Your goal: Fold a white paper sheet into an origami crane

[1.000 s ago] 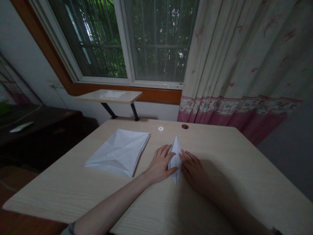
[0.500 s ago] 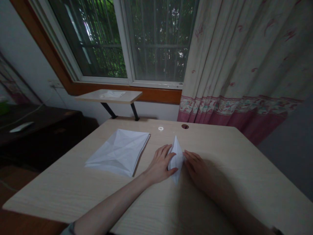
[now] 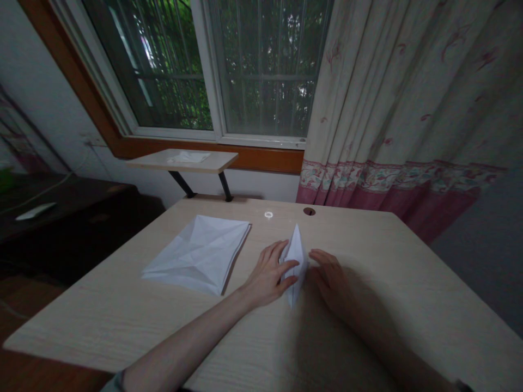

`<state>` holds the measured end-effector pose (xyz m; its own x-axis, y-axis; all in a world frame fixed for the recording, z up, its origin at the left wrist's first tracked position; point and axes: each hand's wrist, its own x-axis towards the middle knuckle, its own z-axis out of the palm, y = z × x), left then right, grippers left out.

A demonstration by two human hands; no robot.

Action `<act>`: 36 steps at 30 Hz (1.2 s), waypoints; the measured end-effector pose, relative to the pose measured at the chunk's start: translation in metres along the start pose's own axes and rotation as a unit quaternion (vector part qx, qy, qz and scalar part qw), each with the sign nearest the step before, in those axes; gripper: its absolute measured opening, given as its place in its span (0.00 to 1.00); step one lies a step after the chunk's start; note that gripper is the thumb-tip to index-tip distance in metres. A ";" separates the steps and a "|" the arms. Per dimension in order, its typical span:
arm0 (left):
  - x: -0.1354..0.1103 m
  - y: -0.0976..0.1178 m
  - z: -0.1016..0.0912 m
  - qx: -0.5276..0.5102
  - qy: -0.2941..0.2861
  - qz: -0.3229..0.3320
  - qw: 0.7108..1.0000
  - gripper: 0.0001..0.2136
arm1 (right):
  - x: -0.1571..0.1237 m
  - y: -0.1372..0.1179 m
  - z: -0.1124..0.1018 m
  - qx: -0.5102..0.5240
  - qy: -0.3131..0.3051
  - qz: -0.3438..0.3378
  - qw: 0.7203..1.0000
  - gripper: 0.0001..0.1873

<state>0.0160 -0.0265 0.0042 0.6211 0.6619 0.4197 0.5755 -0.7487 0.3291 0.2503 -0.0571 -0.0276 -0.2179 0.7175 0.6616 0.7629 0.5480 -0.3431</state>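
A sheet of white paper, folded into a narrow diamond (image 3: 299,253), lies on the table with one point away from me and one toward me. My left hand (image 3: 267,272) grips it from the left, with the thumb and a finger over its top face and other fingers at its left edge. Just right of the paper is my right hand (image 3: 329,275), its fingers extended and slightly apart, holding nothing. A narrow gap separates it from the paper's right edge. The paper's underside is hidden.
A stack of creased white paper (image 3: 200,250) lies left of my hands on the wooden table (image 3: 229,337). Behind it stands a small raised shelf (image 3: 218,160) with white paper on it. A small white ring (image 3: 268,214) and a round hole (image 3: 309,211) are near the far edge.
The folded paper has turned slightly, its far point shifting right and its near point left. My right hand has come away from the paper's edge, while my left hand keeps its hold.
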 end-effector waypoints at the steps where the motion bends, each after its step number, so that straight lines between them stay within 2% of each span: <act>1: 0.000 0.000 0.000 -0.001 -0.001 0.002 1.000 0.14 | 0.002 -0.004 -0.002 0.005 -0.005 -0.017 1.000 0.18; 3: 0.000 0.000 -0.001 0.000 -0.003 0.004 1.000 0.14 | 0.005 -0.010 -0.006 -0.004 -0.035 -0.046 0.998 0.19; 6: 0.000 -0.001 0.001 0.003 -0.003 0.007 1.000 0.16 | 0.007 -0.016 -0.009 -0.033 -0.040 -0.061 0.997 0.20; 11: -0.001 -0.002 0.002 0.016 0.005 0.015 1.000 0.20 | 0.004 -0.012 -0.005 -0.055 0.009 -0.032 0.998 0.13; 18: 0.000 0.000 0.001 0.026 0.007 0.023 0.999 0.21 | -0.001 -0.002 -0.002 -0.092 0.003 -0.013 0.996 0.12; 27: 0.000 0.003 -0.002 0.039 -0.008 0.017 0.999 0.23 | -0.001 -0.003 -0.006 -0.161 -0.057 -0.047 0.984 0.16; 36: 0.000 0.002 -0.002 0.051 -0.011 0.008 0.999 0.24 | 0.011 -0.007 -0.017 -0.183 -0.126 -0.073 0.972 0.14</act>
<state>0.0161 -0.0285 0.0064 0.6418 0.6506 0.4060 0.6152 -0.7529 0.2338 0.2532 -0.0603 -0.0067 -0.4468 0.7519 0.4848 0.8685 0.4946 0.0332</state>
